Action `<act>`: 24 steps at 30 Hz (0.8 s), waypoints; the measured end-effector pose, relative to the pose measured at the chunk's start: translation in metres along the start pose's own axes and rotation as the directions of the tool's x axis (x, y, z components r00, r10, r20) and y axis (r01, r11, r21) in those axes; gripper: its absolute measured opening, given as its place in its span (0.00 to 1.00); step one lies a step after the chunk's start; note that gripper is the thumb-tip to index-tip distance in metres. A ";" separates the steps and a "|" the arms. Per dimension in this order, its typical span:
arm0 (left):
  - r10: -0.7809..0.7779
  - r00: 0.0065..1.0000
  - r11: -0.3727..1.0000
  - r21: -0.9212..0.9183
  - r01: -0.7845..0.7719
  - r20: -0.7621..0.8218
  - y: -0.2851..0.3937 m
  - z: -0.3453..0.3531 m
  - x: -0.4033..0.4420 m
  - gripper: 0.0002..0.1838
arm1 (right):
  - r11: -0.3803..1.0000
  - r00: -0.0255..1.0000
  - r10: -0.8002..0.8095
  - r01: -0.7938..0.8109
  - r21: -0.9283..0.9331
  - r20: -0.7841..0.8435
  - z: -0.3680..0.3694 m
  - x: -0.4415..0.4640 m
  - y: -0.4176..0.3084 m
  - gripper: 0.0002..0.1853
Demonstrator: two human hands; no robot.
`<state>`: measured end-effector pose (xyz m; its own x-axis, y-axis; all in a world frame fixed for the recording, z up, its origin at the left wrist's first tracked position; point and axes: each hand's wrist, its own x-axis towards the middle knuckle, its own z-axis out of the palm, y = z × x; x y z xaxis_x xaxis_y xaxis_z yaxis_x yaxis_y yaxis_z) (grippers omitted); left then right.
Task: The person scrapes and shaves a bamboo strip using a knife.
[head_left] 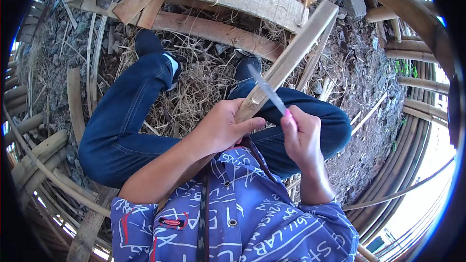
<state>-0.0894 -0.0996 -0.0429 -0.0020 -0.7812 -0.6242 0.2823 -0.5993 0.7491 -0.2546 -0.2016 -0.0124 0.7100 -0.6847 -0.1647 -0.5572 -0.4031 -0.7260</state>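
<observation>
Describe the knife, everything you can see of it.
The knife has a slim, pale, shiny blade, metal by its look, narrowing to a tip. A pink spot shows where the blade meets the right hand; the handle is otherwise hidden in that grip. The blade slants up and to the left in the picture, crossing the wood strip just beyond the left hand. Whether its edge touches the wood can't be told.

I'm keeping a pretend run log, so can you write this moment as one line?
left grip: around wooden strip | right grip: holding knife | blade: crosses strip in view, contact unclear | shavings: between shoes
</observation>
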 end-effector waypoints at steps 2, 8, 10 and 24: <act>0.022 1.000 1.000 0.022 -0.022 -0.006 -0.001 0.002 0.003 0.18 | 0.993 0.998 -0.064 0.066 -0.102 0.020 0.001 0.002 -0.002 0.19; 0.109 0.994 0.993 -0.049 -0.108 0.022 -0.002 0.005 0.001 0.09 | 0.949 0.988 -0.148 0.152 -0.276 0.036 0.010 0.008 -0.001 0.21; 0.210 0.977 0.978 0.001 -0.210 -0.028 -0.016 0.008 0.005 0.09 | 0.938 0.986 -0.158 0.164 -0.307 0.042 0.011 0.009 0.000 0.21; 0.243 0.968 0.968 0.080 -0.238 -0.064 -0.019 0.005 0.008 0.11 | 0.871 0.969 -0.248 0.229 -0.436 0.013 0.017 0.014 0.009 0.22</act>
<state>-0.0999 -0.0949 -0.0607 0.1279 -0.8909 -0.4359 0.1969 -0.4080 0.8915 -0.2425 -0.2042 -0.0326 0.8314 -0.5556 0.0118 -0.5105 -0.7720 -0.3788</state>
